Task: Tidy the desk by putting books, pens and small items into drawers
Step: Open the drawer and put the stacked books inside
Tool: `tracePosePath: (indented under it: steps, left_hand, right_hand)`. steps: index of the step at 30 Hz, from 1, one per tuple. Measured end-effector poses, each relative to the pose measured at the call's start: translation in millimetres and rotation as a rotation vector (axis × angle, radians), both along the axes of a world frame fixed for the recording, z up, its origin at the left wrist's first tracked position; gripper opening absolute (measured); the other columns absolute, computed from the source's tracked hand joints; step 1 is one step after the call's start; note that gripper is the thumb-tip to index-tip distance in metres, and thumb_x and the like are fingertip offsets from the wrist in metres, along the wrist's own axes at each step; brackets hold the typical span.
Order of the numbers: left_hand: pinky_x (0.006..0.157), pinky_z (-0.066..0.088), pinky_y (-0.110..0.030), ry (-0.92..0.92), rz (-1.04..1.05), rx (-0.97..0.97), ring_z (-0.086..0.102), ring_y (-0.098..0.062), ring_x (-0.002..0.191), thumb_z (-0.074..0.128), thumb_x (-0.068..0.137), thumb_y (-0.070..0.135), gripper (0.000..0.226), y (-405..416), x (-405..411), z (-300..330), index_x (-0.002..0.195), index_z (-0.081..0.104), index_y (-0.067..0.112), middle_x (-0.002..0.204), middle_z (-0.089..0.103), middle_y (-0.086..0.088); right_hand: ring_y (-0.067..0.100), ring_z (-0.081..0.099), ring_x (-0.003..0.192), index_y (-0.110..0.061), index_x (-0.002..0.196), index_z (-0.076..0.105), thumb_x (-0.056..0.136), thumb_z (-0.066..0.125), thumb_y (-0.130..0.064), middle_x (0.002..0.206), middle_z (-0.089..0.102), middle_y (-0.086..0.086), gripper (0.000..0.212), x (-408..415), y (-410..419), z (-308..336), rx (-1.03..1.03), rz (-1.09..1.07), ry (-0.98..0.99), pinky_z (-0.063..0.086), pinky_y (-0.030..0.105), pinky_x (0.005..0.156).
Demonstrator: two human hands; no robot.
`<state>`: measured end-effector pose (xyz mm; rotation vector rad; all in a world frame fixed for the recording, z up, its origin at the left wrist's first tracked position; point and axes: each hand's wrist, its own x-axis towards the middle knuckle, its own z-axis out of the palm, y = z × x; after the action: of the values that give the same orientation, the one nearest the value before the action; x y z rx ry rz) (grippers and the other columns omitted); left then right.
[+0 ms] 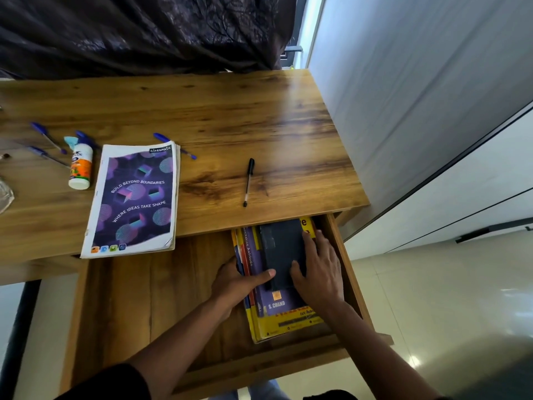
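The wooden drawer (161, 290) is pulled out under the desk (230, 116). At its right side lies a stack of books: a yellow one (285, 327) at the bottom, a purple one (278, 306) on it, and a small black book (281, 252) on top. My left hand (239, 284) grips the stack's left edge, thumb lying across the purple cover. My right hand (320, 269) lies on the black book's right side with fingers spread flat. On the desk lie a purple notebook (135, 197), a black pen (248, 181), several blue pens (173, 145) and a glue bottle (80, 166).
A dark curtain (144, 33) hangs behind the desk. A white wall and cabinet (432, 111) stand close on the right. The drawer's left half shows bare wood. A glass object (5, 196) sits at the desk's left edge.
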<state>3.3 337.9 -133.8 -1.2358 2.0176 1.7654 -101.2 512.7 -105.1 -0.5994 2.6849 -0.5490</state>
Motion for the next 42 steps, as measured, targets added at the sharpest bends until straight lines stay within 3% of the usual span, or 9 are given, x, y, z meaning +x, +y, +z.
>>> tracePosePath:
  steps: [5,11,15,20,23,26,29,35,42]
  left_hand:
    - [0.09,0.06,-0.036,0.011,-0.05,0.036,0.07,-0.004,0.097,0.09,0.046,0.072,0.084,-2,-7,1,0.118,0.064,0.04,0.109,0.072,0.018]
    - [0.089,0.06,-0.033,-0.022,-0.064,0.071,0.069,-0.005,0.101,0.086,0.034,0.082,0.104,-3,-8,4,0.126,0.06,0.041,0.115,0.07,0.017]
    - [0.094,0.058,-0.035,-0.027,-0.064,0.134,0.066,-0.006,0.105,0.093,0.059,0.059,0.077,-11,0,5,0.122,0.055,0.039,0.119,0.068,0.011]
    - [0.094,0.058,-0.039,-0.088,0.075,-0.036,0.064,-0.014,0.111,0.08,0.082,0.046,0.055,-43,31,7,0.129,0.06,0.026,0.124,0.067,0.005]
    - [0.09,0.061,-0.043,-0.072,0.252,-0.031,0.068,-0.015,0.102,0.066,0.097,0.016,0.018,-75,60,17,0.113,0.071,0.023,0.116,0.072,-0.002]
    - [0.087,0.06,-0.046,0.029,0.632,0.21,0.068,-0.026,0.107,0.054,0.093,-0.009,0.033,-111,90,25,0.109,0.069,0.017,0.117,0.072,-0.013]
    - [0.09,0.056,-0.048,0.25,0.912,0.392,0.067,-0.034,0.113,0.049,0.092,-0.009,0.041,-143,115,36,0.127,0.061,0.008,0.122,0.07,-0.019]
    - [0.087,0.058,-0.044,0.445,1.068,0.464,0.068,-0.031,0.111,0.068,0.096,0.021,0.037,-175,116,64,0.131,0.059,0.01,0.119,0.07,-0.018]
    - [0.063,0.064,-0.033,0.446,1.039,0.406,0.072,-0.027,0.087,0.069,0.093,0.006,0.023,-181,114,68,0.116,0.064,0.009,0.102,0.073,-0.017]
  right_hand:
    - [0.023,0.043,0.139,-0.032,0.158,0.024,0.099,0.054,-0.034,0.159,0.032,0.002,0.065,-7,-4,3,-0.078,0.043,-0.027,0.052,0.046,0.105]
    - [0.028,0.043,0.139,-0.027,0.156,0.028,0.098,0.058,-0.031,0.16,0.028,0.008,0.065,-5,-11,0,-0.034,0.001,-0.02,0.052,0.048,0.104]
    - [0.035,0.032,0.144,-0.022,0.147,0.043,0.09,0.063,-0.03,0.159,0.026,0.015,0.061,1,-27,6,0.065,-0.012,0.148,0.039,0.055,0.113]
    - [0.023,0.058,0.108,-0.021,0.12,0.064,0.085,0.064,-0.021,0.118,0.064,0.0,0.035,13,-72,20,-0.171,0.237,0.38,0.052,0.043,0.086]
    - [0.013,0.065,0.093,-0.027,0.116,0.065,0.09,0.056,-0.028,0.101,0.071,-0.01,0.028,28,-117,34,-0.383,0.214,0.128,0.056,0.036,0.071]
    - [0.005,0.07,0.088,-0.029,0.123,0.06,0.096,0.059,-0.041,0.097,0.074,-0.011,0.029,45,-161,45,-0.464,0.087,-0.259,0.061,0.039,0.074]
    - [0.005,0.068,0.089,-0.03,0.126,0.049,0.094,0.065,-0.048,0.097,0.07,-0.01,0.039,61,-202,45,-0.483,-0.03,-0.527,0.06,0.034,0.072]
    - [0.021,0.071,0.099,-0.034,0.121,0.04,0.086,0.075,-0.043,0.122,0.064,0.001,0.051,84,-254,13,-0.613,-0.292,-0.684,0.064,0.048,0.08]
    - [0.022,0.073,0.091,-0.027,0.119,0.044,0.086,0.079,-0.036,0.114,0.066,0.001,0.048,89,-264,21,-0.655,-0.437,-0.659,0.066,0.045,0.067]
